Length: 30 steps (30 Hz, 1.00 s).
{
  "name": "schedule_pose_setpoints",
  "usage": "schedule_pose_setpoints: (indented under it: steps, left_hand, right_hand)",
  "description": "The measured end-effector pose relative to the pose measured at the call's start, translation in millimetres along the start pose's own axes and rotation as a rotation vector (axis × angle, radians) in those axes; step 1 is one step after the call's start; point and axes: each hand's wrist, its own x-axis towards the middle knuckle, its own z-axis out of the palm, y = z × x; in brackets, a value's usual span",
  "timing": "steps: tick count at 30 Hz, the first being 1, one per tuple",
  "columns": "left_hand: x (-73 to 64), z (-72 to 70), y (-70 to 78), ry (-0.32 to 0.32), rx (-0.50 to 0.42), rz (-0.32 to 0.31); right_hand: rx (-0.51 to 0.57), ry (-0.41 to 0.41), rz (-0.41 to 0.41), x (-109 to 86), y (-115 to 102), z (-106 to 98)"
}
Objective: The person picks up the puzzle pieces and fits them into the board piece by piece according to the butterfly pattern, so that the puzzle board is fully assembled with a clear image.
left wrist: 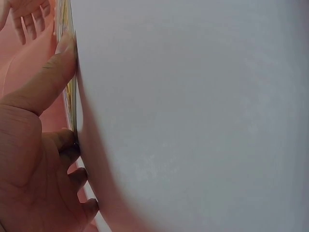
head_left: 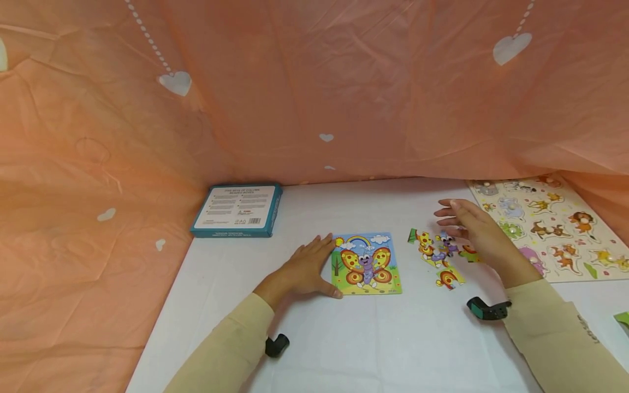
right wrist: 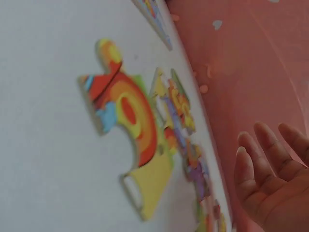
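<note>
A square butterfly picture puzzle (head_left: 367, 267) lies flat on the white table. My left hand (head_left: 306, 268) rests along its left side, thumb at the near corner and fingers at the far one. Seen from the left wrist, the thumb (left wrist: 55, 72) touches the puzzle's thin edge. To the right lie several loose jigsaw pieces (head_left: 432, 252), some overlapping. My right hand (head_left: 469, 226) hovers over their right side, fingers apart and holding nothing. One orange and yellow piece (right wrist: 149, 125) lies nearest the right wrist camera, separate from the cluster.
A teal and white box (head_left: 236, 210) sits at the back left. At the right lies a large animal peg board (head_left: 555, 229). A green item (head_left: 623, 317) shows at the right edge. Orange cloth (head_left: 314, 98) hangs behind the table.
</note>
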Motion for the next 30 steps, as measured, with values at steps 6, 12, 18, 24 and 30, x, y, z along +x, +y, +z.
schedule_pose_setpoints:
  steps: [6, 12, 18, 24, 30]
  left_hand:
    - [0.6, 0.2, -0.2, 0.000, 0.005, 0.000]
    - [2.0, 1.0, -0.7, -0.001, 0.017, -0.003]
    - [1.7, 1.9, -0.8, 0.000, 0.018, -0.011]
    - [1.1, 1.6, -0.1, -0.002, 0.019, -0.010]
    - [1.4, 2.2, -0.4, -0.005, 0.012, -0.009]
  right_hand:
    - [-0.014, 0.000, 0.062, 3.6, 13, -1]
    - [-0.088, -0.043, 0.123, 5.6, 23, 5]
    - [-0.285, -0.100, 0.077, 6.9, 26, 15]
    - [-0.465, -0.081, 0.013, 9.4, 25, 26]
    - [-0.485, -0.052, -0.029, 10.0, 20, 32]
